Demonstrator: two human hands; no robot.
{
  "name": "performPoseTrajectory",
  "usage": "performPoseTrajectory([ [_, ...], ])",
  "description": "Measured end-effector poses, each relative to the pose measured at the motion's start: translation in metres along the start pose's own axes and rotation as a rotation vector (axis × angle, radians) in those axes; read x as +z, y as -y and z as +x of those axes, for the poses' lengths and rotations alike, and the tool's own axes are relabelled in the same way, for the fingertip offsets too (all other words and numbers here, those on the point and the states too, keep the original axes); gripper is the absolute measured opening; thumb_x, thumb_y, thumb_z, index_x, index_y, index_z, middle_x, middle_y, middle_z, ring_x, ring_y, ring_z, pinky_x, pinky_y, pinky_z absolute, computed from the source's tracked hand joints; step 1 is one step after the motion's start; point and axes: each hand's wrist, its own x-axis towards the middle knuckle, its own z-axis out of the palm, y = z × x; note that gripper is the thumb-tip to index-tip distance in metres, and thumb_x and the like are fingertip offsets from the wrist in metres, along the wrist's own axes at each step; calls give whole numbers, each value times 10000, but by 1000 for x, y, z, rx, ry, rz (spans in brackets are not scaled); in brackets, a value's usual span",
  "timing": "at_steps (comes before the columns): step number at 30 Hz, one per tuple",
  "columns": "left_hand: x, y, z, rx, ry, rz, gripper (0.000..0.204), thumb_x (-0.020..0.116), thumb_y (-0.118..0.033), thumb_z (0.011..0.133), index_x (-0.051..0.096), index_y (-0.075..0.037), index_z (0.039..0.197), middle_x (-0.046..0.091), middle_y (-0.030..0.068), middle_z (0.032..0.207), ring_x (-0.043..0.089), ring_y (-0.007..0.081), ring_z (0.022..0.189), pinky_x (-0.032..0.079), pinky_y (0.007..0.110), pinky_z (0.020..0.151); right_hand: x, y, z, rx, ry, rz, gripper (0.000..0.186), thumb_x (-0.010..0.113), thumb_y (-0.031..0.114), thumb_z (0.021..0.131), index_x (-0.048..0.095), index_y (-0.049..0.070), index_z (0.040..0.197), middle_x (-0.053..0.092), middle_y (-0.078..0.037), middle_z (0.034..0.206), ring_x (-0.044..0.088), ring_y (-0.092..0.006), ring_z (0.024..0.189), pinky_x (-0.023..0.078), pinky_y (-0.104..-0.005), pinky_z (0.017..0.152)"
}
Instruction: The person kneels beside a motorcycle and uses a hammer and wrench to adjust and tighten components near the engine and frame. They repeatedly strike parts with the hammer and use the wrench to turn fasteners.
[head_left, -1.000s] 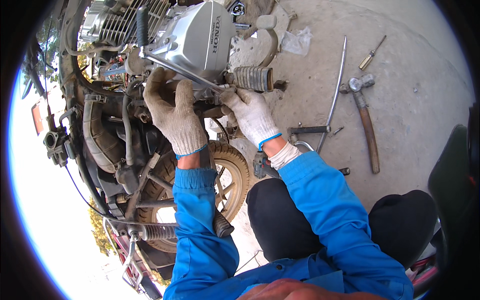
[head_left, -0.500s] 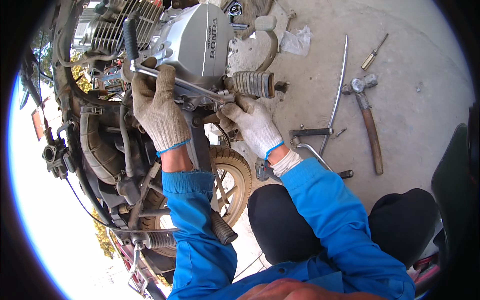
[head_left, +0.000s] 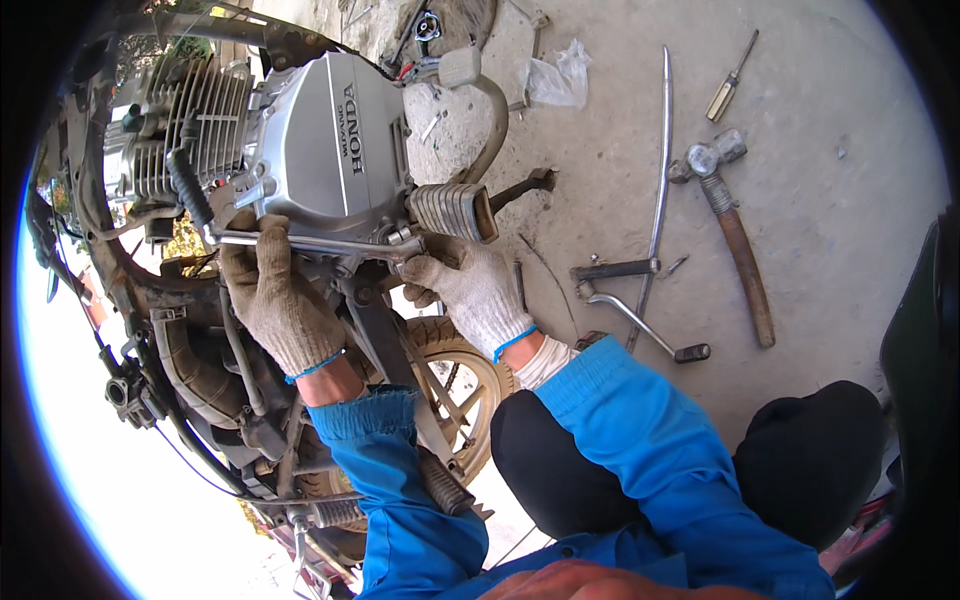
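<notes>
A chrome kick-start lever (head_left: pixel 320 241) lies almost level along the lower edge of the grey engine cover (head_left: pixel 315 140). My left hand (head_left: pixel 280 300), in a knitted work glove, is closed round it near the end with the black ribbed rubber pedal (head_left: pixel 188 187). At the clamp end, beside the ribbed metal footrest (head_left: pixel 450 212), my gloved right hand (head_left: pixel 470 290) grips the lever with fingers curled underneath. The right fingertips are mostly hidden, and whether the clamp sits on a shaft I cannot tell.
A ball-peen hammer (head_left: pixel 735 240), a screwdriver (head_left: pixel 732 80), a long metal bar (head_left: pixel 662 160) and a cranked lever (head_left: pixel 635 315) lie on the concrete floor. Farther off is a clear plastic bag (head_left: pixel 560 78). The motorcycle's tyre (head_left: pixel 490 400) shows below my hands.
The view has shifted, so the engine and both hands appear farther left, my hands also lower. The lever looks closer to level. Both hands keep their hold on it.
</notes>
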Motion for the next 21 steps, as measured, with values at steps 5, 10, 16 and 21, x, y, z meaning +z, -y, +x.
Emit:
performPoseTrajectory([
  [5,3,3,-1,54,13,-29,322,773,-62,971,675,-59,1278,736,42,1039,696,127,891,577,264,736,1,-1,1,16,-28,12,273,813,193,968,738,-41,1086,758,-84,888,677,-119,714,547,-271,644],
  [10,10,3,-7,156,-30,132,327,800,-103,970,696,-35,1273,741,38,1064,675,112,910,539,243,748,-1,5,-1,47,-47,-49,262,796,203,981,756,-48,1045,747,-88,798,704,-132,685,559,-277,620],
  [16,6,-11,-18,152,86,192,306,815,-83,949,705,-46,1233,771,49,1035,711,126,915,582,277,854,-7,14,2,66,28,-155,329,766,244,1012,715,-24,1197,767,-113,995,761,-189,826,629,-307,707],
  [21,6,-11,-18,99,57,189,275,811,-75,949,716,-30,1204,764,31,1002,697,100,905,567,257,840,-10,15,1,59,57,-254,396,749,308,1027,685,-32,1219,751,-117,1040,754,-189,881,619,-304,745],
])
